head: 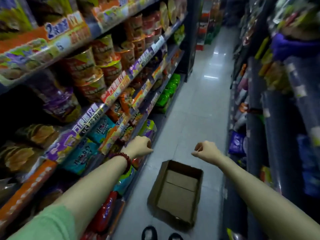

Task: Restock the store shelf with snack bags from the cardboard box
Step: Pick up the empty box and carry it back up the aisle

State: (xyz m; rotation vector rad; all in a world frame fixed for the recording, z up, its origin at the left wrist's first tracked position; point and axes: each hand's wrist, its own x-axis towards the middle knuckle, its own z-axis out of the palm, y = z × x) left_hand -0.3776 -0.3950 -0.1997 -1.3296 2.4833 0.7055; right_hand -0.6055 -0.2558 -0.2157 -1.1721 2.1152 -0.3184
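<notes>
I see the box [176, 193] empty on the floor, below both hands. Left hand [140, 146] and right hand [206, 150]: fingers curled, holding nothing. Bags [148, 129] sit just beyond left fingers. Restocking appears complete; next, remove box.

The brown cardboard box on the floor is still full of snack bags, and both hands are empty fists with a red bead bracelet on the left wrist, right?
Not quite. The head view shows the brown cardboard box on the floor is empty; only its bare bottom flaps show. The rest holds: the left hand and right hand are curled and hold nothing, and the red bead bracelet is on the left wrist.
</notes>
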